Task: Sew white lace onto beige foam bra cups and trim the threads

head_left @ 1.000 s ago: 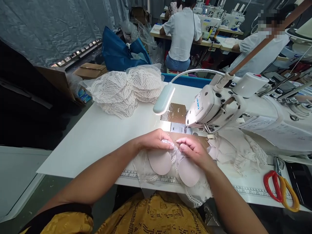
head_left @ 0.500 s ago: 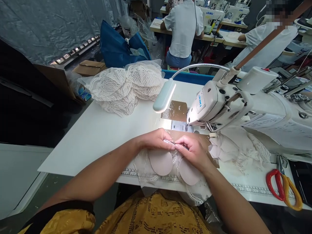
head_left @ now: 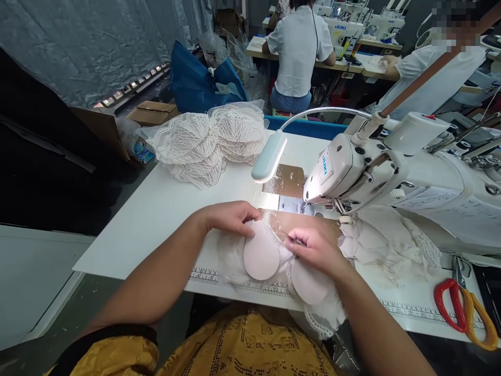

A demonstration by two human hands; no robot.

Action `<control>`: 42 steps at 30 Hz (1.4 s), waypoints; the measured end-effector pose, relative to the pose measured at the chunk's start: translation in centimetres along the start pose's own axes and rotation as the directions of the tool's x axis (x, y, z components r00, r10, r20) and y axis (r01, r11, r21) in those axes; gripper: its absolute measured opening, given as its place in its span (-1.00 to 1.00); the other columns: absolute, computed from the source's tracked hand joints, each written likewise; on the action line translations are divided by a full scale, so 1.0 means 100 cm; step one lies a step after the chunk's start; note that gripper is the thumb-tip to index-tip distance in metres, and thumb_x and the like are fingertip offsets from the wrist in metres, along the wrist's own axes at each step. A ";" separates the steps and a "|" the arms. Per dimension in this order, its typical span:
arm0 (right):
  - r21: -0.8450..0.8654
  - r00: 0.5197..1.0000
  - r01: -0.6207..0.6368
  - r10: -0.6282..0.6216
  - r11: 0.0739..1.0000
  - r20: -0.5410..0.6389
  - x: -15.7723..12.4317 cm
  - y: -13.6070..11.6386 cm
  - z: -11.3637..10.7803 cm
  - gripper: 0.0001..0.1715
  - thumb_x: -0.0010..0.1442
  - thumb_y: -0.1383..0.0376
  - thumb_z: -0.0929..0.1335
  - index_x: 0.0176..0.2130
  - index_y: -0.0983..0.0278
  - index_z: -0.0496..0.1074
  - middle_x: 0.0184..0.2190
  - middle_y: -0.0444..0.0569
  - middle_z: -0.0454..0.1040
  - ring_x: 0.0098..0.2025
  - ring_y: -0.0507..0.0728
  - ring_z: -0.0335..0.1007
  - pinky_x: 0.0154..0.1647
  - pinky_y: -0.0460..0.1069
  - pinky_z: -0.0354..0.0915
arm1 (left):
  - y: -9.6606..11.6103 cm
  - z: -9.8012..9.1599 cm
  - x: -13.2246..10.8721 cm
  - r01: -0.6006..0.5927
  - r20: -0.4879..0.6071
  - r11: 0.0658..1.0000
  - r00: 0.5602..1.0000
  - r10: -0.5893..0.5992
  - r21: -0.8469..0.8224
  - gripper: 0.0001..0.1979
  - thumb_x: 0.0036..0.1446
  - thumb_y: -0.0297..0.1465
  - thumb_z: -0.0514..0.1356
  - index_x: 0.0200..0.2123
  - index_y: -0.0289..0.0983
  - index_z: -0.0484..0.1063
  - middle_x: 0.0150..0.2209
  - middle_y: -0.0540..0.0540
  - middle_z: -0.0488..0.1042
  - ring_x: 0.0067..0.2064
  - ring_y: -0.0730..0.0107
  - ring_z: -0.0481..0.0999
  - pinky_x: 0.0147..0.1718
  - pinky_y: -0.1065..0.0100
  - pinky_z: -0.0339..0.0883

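Note:
A pale lace bra [head_left: 262,256] with two smooth padded cups lies over the front edge of the sewing table, its lace trim hanging down on the right. My left hand [head_left: 234,215] is closed on the upper edge of the left cup, thumb on top. Above the right cup, my right hand [head_left: 313,249] is closed around a small thin metal tool [head_left: 298,241], whose tip points left. Most of this tool is hidden by my fingers, so its exact kind cannot be made out. The right fingers are close to the middle of the bra.
A sewing machine [head_left: 352,167] with a lit lamp [head_left: 269,156] stands just beyond my hands. Stacked lace pieces [head_left: 211,141] lie at the back left, more pale fabric [head_left: 385,240] at right. Scissors [head_left: 465,303] rest at the right edge. Co-workers [head_left: 295,52] sit beyond.
My hands were together at the bra's middle; now they are apart, the left moved left along the cup edge. The left cup is lifted and more exposed. The camera view has shifted slightly.

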State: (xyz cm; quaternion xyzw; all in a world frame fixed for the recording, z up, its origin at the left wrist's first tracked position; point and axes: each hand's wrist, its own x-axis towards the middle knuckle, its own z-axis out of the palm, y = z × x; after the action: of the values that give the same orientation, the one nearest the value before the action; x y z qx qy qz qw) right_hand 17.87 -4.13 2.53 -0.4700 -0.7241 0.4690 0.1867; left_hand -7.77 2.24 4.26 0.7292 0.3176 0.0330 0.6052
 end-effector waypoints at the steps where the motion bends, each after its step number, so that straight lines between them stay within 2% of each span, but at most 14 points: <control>1: 0.034 0.999 0.011 -0.012 0.999 0.047 0.000 0.001 0.001 -0.67 0.26 0.14 0.27 -0.46 0.25 0.37 -0.50 -0.15 0.39 -0.42 0.05 0.28 -0.40 -0.05 0.19 | 0.000 -0.001 -0.001 -0.017 -0.041 1.000 0.999 0.017 0.003 -0.77 0.02 -0.30 0.28 -0.30 -0.36 0.49 -0.35 -0.07 0.48 -0.33 0.35 0.44 -0.42 0.47 0.22; 2: 0.074 0.998 0.005 -0.009 0.997 0.055 0.001 0.003 0.002 -0.67 0.27 0.11 0.26 -0.41 0.24 0.40 -0.45 -0.13 0.43 -0.39 0.06 0.32 -0.37 -0.04 0.23 | 0.001 -0.001 -0.001 -0.036 -0.070 0.999 0.997 0.035 -0.001 -0.76 0.03 -0.29 0.28 -0.30 -0.36 0.49 -0.36 -0.07 0.48 -0.33 0.36 0.43 -0.42 0.47 0.22; 6: 0.208 0.994 -0.042 0.062 0.977 -0.090 0.004 0.002 0.011 -0.68 0.20 0.08 0.33 -0.16 0.23 0.42 -0.28 -0.07 0.48 -0.28 0.10 0.39 -0.30 -0.02 0.30 | 0.006 0.008 0.004 -0.106 -0.112 0.994 0.989 0.102 -0.035 -0.77 0.06 -0.29 0.26 -0.29 -0.36 0.49 -0.35 -0.07 0.45 -0.32 0.40 0.39 -0.38 0.47 0.21; 11: 0.141 0.986 -0.036 0.058 0.989 -0.154 0.005 -0.001 0.018 -0.77 0.18 0.12 0.33 -0.37 0.24 0.39 -0.53 -0.18 0.33 -0.47 0.03 0.20 -0.47 -0.07 0.16 | 0.009 0.023 0.012 -0.114 -0.170 0.992 0.980 0.103 -0.060 -0.73 0.06 -0.27 0.27 -0.23 -0.33 0.48 -0.30 -0.05 0.46 -0.30 0.40 0.40 -0.35 0.45 0.24; 14: 0.145 0.979 -0.020 0.048 0.989 -0.196 0.003 -0.001 0.018 -0.78 0.21 0.13 0.32 -0.34 0.24 0.41 -0.52 -0.17 0.35 -0.47 0.02 0.21 -0.46 -0.07 0.17 | 0.008 0.029 0.017 -0.119 -0.208 0.991 0.972 0.105 -0.056 -0.71 0.05 -0.24 0.27 -0.21 -0.31 0.48 -0.23 -0.07 0.48 -0.22 0.34 0.43 -0.27 0.42 0.26; 16: 0.157 0.974 0.008 0.028 0.988 -0.223 0.002 0.000 0.018 -0.80 0.21 0.15 0.32 -0.27 0.22 0.44 -0.42 -0.13 0.43 -0.40 0.05 0.30 -0.37 -0.05 0.23 | 0.007 0.031 0.020 -0.114 -0.200 0.989 0.975 0.093 -0.096 -0.71 0.06 -0.23 0.26 -0.22 -0.31 0.49 -0.25 -0.07 0.47 -0.23 0.34 0.43 -0.29 0.41 0.26; 19: 0.236 0.963 0.044 0.021 0.971 -0.269 0.001 0.002 0.017 -0.74 0.21 0.16 0.33 -0.13 0.20 0.42 -0.25 -0.06 0.48 -0.23 0.11 0.38 -0.21 0.00 0.29 | 0.006 0.033 0.022 -0.077 -0.147 0.973 0.988 0.045 -0.217 -0.72 0.08 -0.22 0.25 -0.32 -0.36 0.48 -0.41 -0.03 0.42 -0.39 0.43 0.37 -0.44 0.45 0.20; 23: 0.406 0.970 0.069 0.034 0.911 -0.239 0.000 0.008 0.015 -0.62 0.27 0.06 0.25 -0.01 0.21 0.29 -0.35 -0.08 0.45 -0.35 0.08 0.37 -0.30 -0.01 0.31 | 0.005 0.034 0.023 -0.041 -0.137 0.944 0.991 -0.005 -0.328 -0.73 0.05 -0.24 0.28 -0.34 -0.37 0.50 -0.44 -0.04 0.43 -0.42 0.43 0.38 -0.44 0.44 0.22; 27: 0.375 0.977 0.031 0.051 0.927 -0.206 -0.002 0.013 0.011 -0.62 0.25 0.03 0.26 -0.08 0.23 0.36 -0.40 -0.10 0.40 -0.40 0.05 0.33 -0.35 -0.02 0.29 | 0.007 0.034 0.023 -0.001 -0.169 0.920 0.983 -0.071 -0.393 -0.68 0.04 -0.21 0.30 -0.28 -0.37 0.55 -0.35 -0.12 0.50 -0.32 0.34 0.44 -0.35 0.38 0.30; 33: 0.390 0.987 0.009 0.055 0.921 -0.153 -0.001 0.011 0.012 -0.67 0.17 0.09 0.35 -0.13 0.24 0.40 -0.39 -0.10 0.44 -0.38 0.05 0.37 -0.34 -0.03 0.30 | 0.008 0.037 0.025 -0.014 -0.191 0.891 0.978 -0.082 -0.453 -0.67 -0.01 -0.22 0.34 -0.32 -0.41 0.54 -0.41 -0.09 0.46 -0.35 0.36 0.41 -0.37 0.39 0.26; 35: 0.384 0.987 0.024 0.040 0.923 -0.157 0.001 0.009 0.015 -0.70 0.17 0.11 0.36 -0.15 0.23 0.40 -0.35 -0.08 0.48 -0.34 0.07 0.40 -0.31 -0.02 0.32 | 0.008 0.039 0.026 -0.032 -0.189 0.886 0.980 -0.063 -0.463 -0.68 -0.02 -0.22 0.34 -0.37 -0.41 0.52 -0.46 -0.05 0.41 -0.39 0.42 0.35 -0.41 0.42 0.21; 38: 0.367 0.981 0.053 0.020 0.929 -0.192 0.003 0.006 0.020 -0.74 0.16 0.12 0.37 -0.20 0.23 0.42 -0.29 -0.05 0.51 -0.27 0.09 0.43 -0.26 -0.01 0.33 | 0.009 0.041 0.027 -0.041 -0.166 0.893 0.985 -0.038 -0.448 -0.65 -0.02 -0.21 0.34 -0.55 -0.39 0.40 -0.58 0.06 0.19 -0.50 0.55 0.16 -0.53 0.47 0.00; 40: 0.344 0.976 0.059 0.018 0.937 -0.218 0.004 0.006 0.021 -0.77 0.17 0.13 0.37 -0.25 0.23 0.43 -0.31 -0.05 0.51 -0.29 0.09 0.42 -0.29 -0.01 0.33 | 0.009 0.041 0.027 -0.043 -0.149 0.902 0.989 -0.024 -0.429 -0.60 -0.01 -0.20 0.33 -0.61 -0.38 0.31 -0.60 0.09 0.08 -0.53 0.59 0.05 -0.56 0.46 -0.11; 42: 0.311 0.972 0.060 0.016 0.948 -0.236 0.004 0.006 0.021 -0.78 0.19 0.13 0.36 -0.27 0.23 0.44 -0.35 -0.06 0.50 -0.32 0.09 0.42 -0.33 -0.01 0.32 | 0.010 0.041 0.028 -0.047 -0.140 0.911 0.990 -0.012 -0.409 -0.59 0.01 -0.19 0.32 -0.61 -0.38 0.30 -0.60 0.09 0.07 -0.52 0.58 0.03 -0.56 0.45 -0.14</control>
State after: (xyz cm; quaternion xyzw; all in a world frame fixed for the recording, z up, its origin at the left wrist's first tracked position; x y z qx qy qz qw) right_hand 16.48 -4.74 0.94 -0.4781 -0.6174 0.5178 0.3493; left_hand -3.39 0.03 3.11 0.5844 0.3385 0.1555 0.7209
